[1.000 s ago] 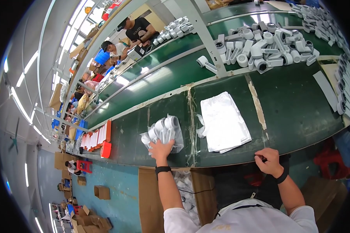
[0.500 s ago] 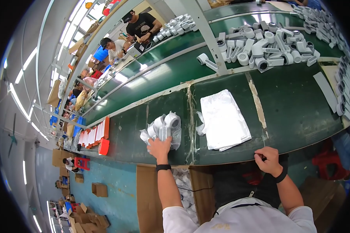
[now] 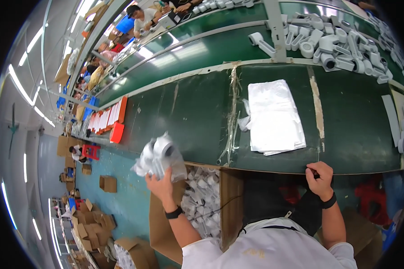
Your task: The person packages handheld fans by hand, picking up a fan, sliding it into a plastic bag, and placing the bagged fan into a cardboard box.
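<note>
My left hand (image 3: 160, 184) grips a bundle of bagged grey-white devices (image 3: 159, 154), each with a round head, in crinkled clear plastic. The bundle is in the air just past the front edge of the green table (image 3: 193, 121), slightly blurred. Below and to its right stands an open cardboard box (image 3: 232, 201) with many similar bagged devices (image 3: 202, 201) inside. My right hand (image 3: 319, 179) is curled closed at the table's front edge; whether anything is inside its fingers is hidden. A stack of white plastic bags (image 3: 276, 116) lies flat on the table, beyond and left of that hand.
Loose grey-white devices (image 3: 336, 45) are heaped at the far right beyond an upright metal post (image 3: 276, 31). Orange-red boxes (image 3: 107, 116) stand at the table's left end. A co-worker (image 3: 143, 20) sits across the line. Cardboard boxes (image 3: 92, 219) lie on the floor at left.
My left hand has lifted the bagged bundle off the table and carried it left and toward me, past the front edge. My right hand stays closed by the edge. The view has shifted.
</note>
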`<state>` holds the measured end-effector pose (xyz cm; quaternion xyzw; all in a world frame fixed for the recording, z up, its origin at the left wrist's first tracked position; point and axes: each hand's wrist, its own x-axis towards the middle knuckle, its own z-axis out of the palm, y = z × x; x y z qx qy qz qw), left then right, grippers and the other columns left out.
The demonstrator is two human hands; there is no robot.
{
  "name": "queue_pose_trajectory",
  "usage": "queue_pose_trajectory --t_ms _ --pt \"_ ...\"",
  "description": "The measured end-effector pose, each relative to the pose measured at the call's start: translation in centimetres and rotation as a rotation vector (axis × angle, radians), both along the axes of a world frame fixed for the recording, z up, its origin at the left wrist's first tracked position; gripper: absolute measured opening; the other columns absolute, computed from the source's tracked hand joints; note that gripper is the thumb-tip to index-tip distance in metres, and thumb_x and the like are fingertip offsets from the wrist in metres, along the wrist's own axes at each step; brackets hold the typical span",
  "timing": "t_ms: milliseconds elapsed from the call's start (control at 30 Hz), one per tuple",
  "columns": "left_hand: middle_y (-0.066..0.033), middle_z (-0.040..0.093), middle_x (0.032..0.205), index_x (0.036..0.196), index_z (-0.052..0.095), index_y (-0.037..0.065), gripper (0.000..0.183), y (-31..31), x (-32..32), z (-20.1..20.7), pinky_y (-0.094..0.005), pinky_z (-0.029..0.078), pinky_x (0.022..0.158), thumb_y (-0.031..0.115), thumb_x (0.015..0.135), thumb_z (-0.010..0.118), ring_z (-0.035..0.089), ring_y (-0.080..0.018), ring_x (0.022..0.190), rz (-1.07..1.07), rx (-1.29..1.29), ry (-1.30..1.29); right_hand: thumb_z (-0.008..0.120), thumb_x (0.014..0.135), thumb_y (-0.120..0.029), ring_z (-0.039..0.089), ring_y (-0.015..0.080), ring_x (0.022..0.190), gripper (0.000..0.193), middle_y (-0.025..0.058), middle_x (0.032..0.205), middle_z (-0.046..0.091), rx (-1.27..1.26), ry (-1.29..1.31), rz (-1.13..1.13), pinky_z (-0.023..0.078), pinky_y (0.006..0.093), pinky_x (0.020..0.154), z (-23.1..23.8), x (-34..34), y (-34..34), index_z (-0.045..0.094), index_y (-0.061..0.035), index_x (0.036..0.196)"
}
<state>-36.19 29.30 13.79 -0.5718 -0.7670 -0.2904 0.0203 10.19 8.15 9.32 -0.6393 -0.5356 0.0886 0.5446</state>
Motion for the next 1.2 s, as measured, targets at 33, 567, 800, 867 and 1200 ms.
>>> queue_pose_trajectory --t_ms 33,567,800,867,1200 --pt "-0.0282 0.042 0.137 0.112 0.058 -0.017 0.086 -1.6 -1.9 -0.5 -0.0467 0.034 0.104 0.052 0.065 0.077 0.043 -0.0433 0.122 0.080 0.016 -0.043 0.067 0.071 0.004 0.057 0.0185 0.052 0.009 0.0085 0.064 0.059 -0.006 -0.008 0.003 0.044 0.0268 0.048 0.0 -0.1 0.0 0.065 0.0010 0.079" --pt "-0.0264 0.064 0.112 0.105 0.064 -0.014 0.075 -10.8 -8.3 -20.7 -0.0433 0.045 0.094 0.049 0.065 0.077 0.061 -0.0387 0.103 0.650 -0.500 -0.603 0.063 0.079 0.004 0.044 0.0103 0.052 0.006 0.0054 0.067 0.053 -0.052 -0.063 -0.054 0.033 0.0242 0.049 -0.7 -0.8 0.4 0.062 0.0021 0.084" --pt "-0.0209 0.059 0.125 0.113 0.066 -0.003 0.073 -2.9 -8.5 -24.5 -0.0453 0.039 0.100 0.058 0.074 0.062 0.048 -0.0305 0.123 0.734 -0.771 -0.400 0.062 0.076 0.006 0.042 0.0105 0.049 0.006 0.0045 0.063 0.049 -0.063 -0.121 -0.141 0.031 0.0245 0.046 -1.2 -1.1 0.8 0.062 0.0024 0.081" --pt "-0.0191 0.059 0.125 0.113 0.066 -0.001 0.071 -1.4 -8.7 -25.0 -0.0485 0.036 0.101 0.059 0.077 0.057 0.043 -0.0309 0.127 0.683 -0.809 -0.355 0.061 0.076 0.004 0.041 0.0102 0.048 0.004 0.0042 0.062 0.047 -0.057 -0.161 -0.141 0.029 0.0244 0.046 -1.3 -1.3 1.1 0.061 0.0023 0.080" --pt "-0.0291 0.055 0.126 0.112 0.065 -0.005 0.060 2.9 -12.1 -32.4 -0.0516 0.041 0.099 0.046 0.080 0.067 0.050 -0.0427 0.120 0.221 -0.511 -0.041 0.061 0.077 -0.002 0.039 0.0129 0.048 0.006 0.0046 0.062 0.045 -0.080 -0.254 -0.137 0.028 0.0265 0.046 -1.6 -1.2 1.1 0.060 0.0010 0.082"
